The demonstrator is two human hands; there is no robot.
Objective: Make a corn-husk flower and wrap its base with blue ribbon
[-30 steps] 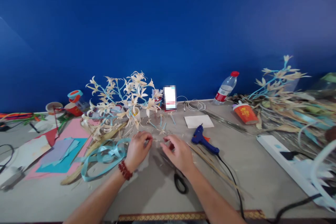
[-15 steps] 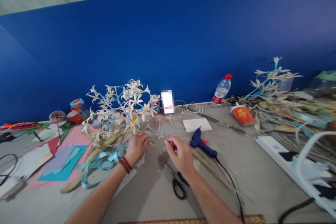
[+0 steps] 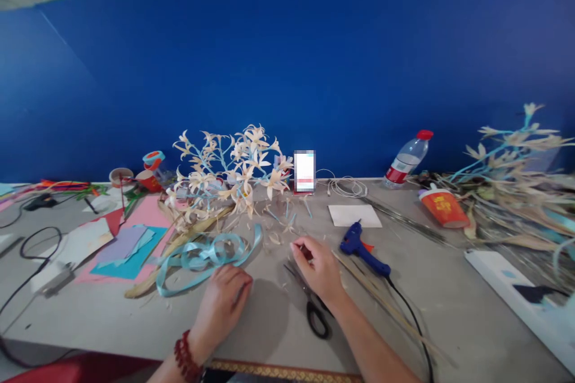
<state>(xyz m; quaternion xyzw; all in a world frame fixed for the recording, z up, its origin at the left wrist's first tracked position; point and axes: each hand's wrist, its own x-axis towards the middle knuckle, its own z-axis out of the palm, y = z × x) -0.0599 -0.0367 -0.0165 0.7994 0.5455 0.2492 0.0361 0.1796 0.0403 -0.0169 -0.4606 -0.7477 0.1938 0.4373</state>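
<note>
My left hand (image 3: pixel 228 294), with a red bead bracelet at the wrist, is over the grey table below a curled light-blue ribbon (image 3: pixel 195 257). Its fingers are bent together, and anything between them is too small to tell. My right hand (image 3: pixel 318 266) is closed in a pinch beside the black-handled scissors (image 3: pixel 318 318); what its fingertips hold cannot be made out. Small pale petals and blue-stemmed pieces (image 3: pixel 287 224) lie beyond the hands. Cream flowers on blue stems (image 3: pixel 256 158) stand behind the ribbon.
A blue glue gun (image 3: pixel 363 251) with its cord lies right of my right hand, near a white card (image 3: pixel 354 216). Farther right are a bottle (image 3: pixel 406 161), a red cup (image 3: pixel 444 208) and a power strip (image 3: pixel 516 305). Coloured papers (image 3: pixel 128 251) lie left.
My left hand has drawn back toward the table's front edge, away from the small petals. My right hand stays pinched near the scissors. The view has shifted, so the table things appear farther right.
</note>
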